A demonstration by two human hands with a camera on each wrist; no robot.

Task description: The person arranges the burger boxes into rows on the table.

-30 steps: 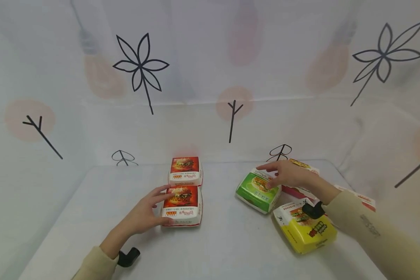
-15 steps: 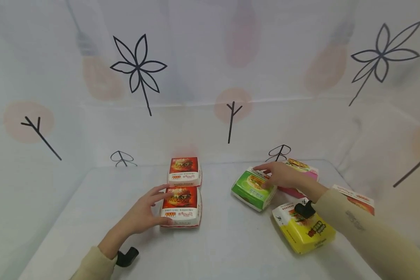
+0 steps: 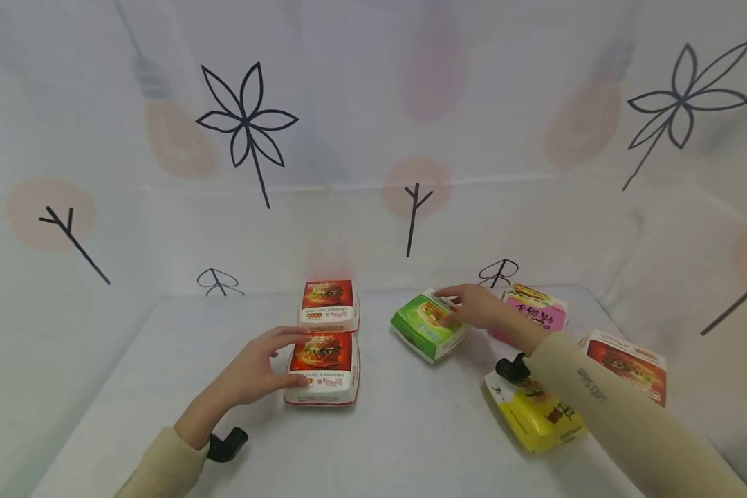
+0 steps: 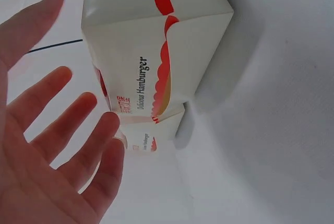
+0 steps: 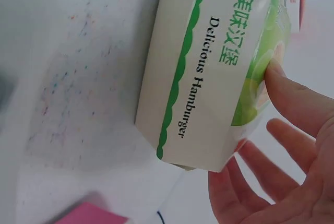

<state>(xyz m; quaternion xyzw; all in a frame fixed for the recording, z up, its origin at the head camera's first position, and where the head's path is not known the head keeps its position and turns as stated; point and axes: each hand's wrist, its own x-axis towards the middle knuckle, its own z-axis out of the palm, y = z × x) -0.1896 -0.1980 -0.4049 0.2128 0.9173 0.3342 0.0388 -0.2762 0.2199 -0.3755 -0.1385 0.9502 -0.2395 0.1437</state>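
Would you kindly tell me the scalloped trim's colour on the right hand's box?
The trim is green, clearest in the right wrist view.

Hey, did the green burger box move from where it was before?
Yes. In the head view, the green box has moved left, closer to the near red box.

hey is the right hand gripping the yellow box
No, the right hand grips the green box, and the yellow box lies nearer the camera.
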